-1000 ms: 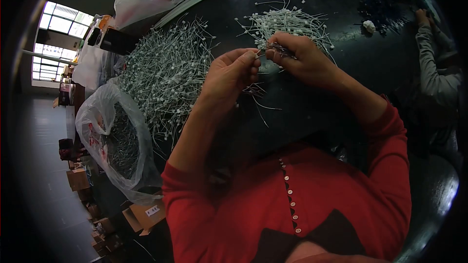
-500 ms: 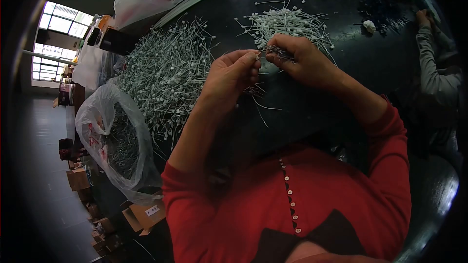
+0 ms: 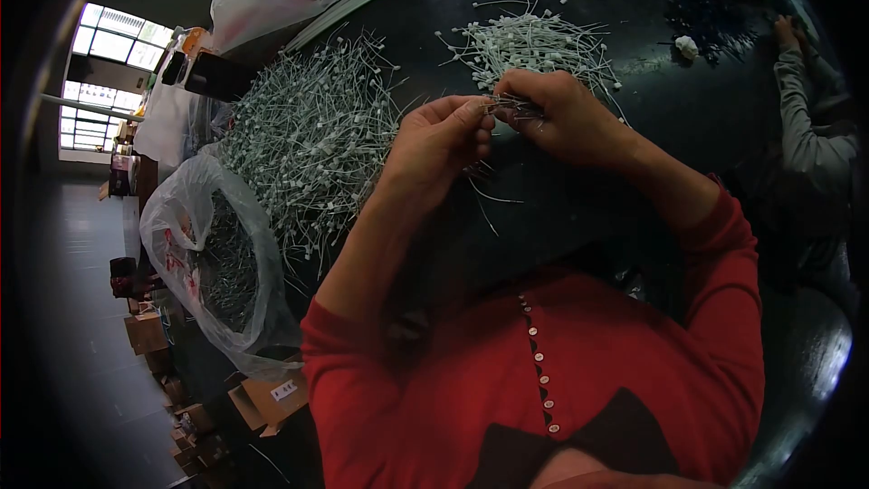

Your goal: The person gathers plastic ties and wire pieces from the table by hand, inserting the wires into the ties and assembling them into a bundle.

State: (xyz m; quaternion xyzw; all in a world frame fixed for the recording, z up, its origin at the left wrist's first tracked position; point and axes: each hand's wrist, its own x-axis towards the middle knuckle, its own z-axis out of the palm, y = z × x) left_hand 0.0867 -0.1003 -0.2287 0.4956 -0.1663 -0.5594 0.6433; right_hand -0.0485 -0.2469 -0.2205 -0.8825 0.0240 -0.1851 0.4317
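Observation:
My left hand (image 3: 439,140) is closed in a pinch, thumb against forefinger, at the end of a thin wire too small to make out clearly. Close beside it, my right hand (image 3: 575,118) is closed around a small bundle of thin dark wires (image 3: 520,109). The two hands' fingertips nearly touch. Behind my right hand lies a small pile of thin stems with white tips (image 3: 534,43). A larger pile of similar white-tipped stems (image 3: 312,145) spreads left of my left hand. A few loose wires (image 3: 489,199) lie on the dark table below the hands.
An open plastic bag (image 3: 276,276) with dark thin wires in it stands at the left. Pale green rods (image 3: 367,0) and another plastic bag (image 3: 276,4) lie at the back left. A white flower-like piece (image 3: 686,47) and another person's sleeve (image 3: 801,109) are at the right.
My right hand has shifted slightly down, and the fingertips of both hands have come closer together. The wires in my right hand now reach my left fingertips.

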